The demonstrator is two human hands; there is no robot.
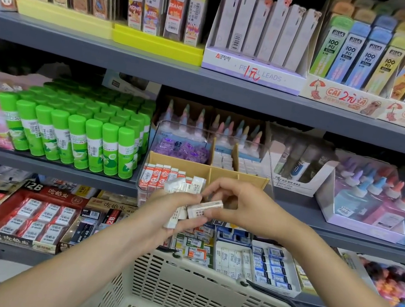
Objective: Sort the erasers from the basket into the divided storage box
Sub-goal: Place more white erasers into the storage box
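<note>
White erasers [188,211], beige slotted basket [188,300], green glue sticks [72,132], grey shelf [232,89]

At twelve o'clock I read "PENCIL LEADS" on a lilac display box [251,72], with a red handwritten "1元" across it. At two o'clock the lead tubes [349,57] say "100 PCS", and their tray [342,98] carries "2元". At nine o'clock the green tubes [71,138] read "GLUE STICK". At seven o'clock I see "2B" on red eraser boxes [27,213].
</note>
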